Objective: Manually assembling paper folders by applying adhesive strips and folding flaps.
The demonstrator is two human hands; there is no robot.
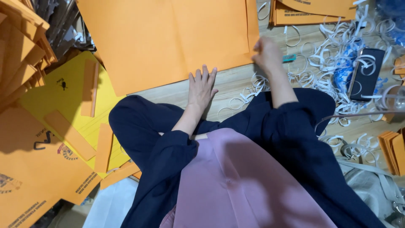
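Note:
A large orange paper sheet [168, 38] lies flat on the wooden floor in front of me. My left hand [201, 86] rests open and flat at its near edge, fingers spread and pointing away. My right hand [266, 54] is closed at the sheet's right edge, blurred; a small teal object [289, 58] pokes out beside it, and I cannot tell whether the hand holds it. My legs in dark blue trousers [139, 126] are folded below.
Stacks of orange and yellow envelopes [55, 126] fill the left. White paper strips [333, 55] litter the floor at right around a black phone [367, 74]. More orange sheets [312, 12] lie at the top right, and a small orange pile [394, 152] at the right edge.

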